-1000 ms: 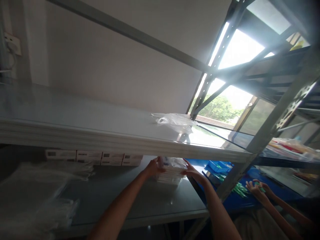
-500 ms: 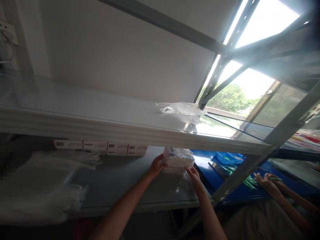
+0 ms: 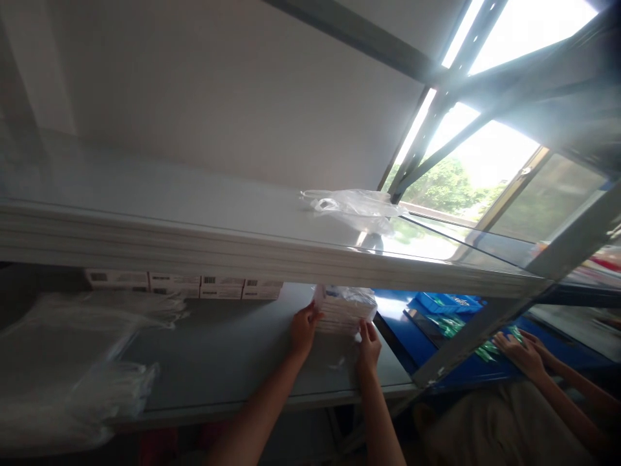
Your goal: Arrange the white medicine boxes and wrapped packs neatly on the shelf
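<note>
On the lower shelf, a stack of flat white packs [image 3: 339,314] sits in clear plastic, its top partly cut off by the shelf above. My left hand [image 3: 303,327] is closed on the stack's left edge, thumb towards the front. At the lower right corner my right hand [image 3: 369,346] pinches the clear plastic bag [image 3: 366,296] around it. Blur hides what is printed on the packs. Left of my hands, several small white boxes [image 3: 222,288] with barcodes stand in a row at the back.
Clear plastic bags [image 3: 87,362] are piled at the shelf's left. Another plastic bag [image 3: 356,206] lies on the upper shelf [image 3: 194,207]. A metal upright [image 3: 480,336] stands at right. Beyond it, a co-worker's hands [image 3: 524,353] handle green pieces near a blue tray [image 3: 446,302].
My right hand has shifted slightly left and its forearm is more upright. Both hands stay at the wrapped stack. The view has shifted slightly. The co-worker's hands have lifted a green piece.
</note>
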The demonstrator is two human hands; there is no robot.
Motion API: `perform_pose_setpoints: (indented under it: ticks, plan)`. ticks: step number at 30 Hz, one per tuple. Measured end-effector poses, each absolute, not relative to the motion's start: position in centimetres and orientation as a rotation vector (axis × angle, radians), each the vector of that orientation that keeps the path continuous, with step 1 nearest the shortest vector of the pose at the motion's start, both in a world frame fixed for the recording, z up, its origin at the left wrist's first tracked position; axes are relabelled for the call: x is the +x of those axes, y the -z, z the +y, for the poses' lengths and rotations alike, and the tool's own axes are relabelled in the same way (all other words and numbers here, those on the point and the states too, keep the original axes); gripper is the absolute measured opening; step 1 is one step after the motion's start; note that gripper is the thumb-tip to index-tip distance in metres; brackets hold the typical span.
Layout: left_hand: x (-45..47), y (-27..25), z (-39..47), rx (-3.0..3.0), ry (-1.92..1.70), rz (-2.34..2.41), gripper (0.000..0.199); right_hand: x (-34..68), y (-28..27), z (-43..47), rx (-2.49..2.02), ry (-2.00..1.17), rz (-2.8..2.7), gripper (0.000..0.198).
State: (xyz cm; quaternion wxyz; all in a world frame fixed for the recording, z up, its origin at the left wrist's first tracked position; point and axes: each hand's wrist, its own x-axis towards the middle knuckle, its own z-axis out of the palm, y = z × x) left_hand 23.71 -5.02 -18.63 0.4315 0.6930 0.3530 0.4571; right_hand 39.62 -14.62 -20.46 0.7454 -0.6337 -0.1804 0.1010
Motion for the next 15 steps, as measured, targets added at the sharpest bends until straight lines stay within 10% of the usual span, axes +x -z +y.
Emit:
perform_pose_setpoints:
  ticks: [15]
  plan:
    - [23.6, 18.5, -5.3, 1.758, -1.204, 0.884, 0.019, 41.2, 21.8, -13.9, -1.386, -0.133, -0.363, 0.059]
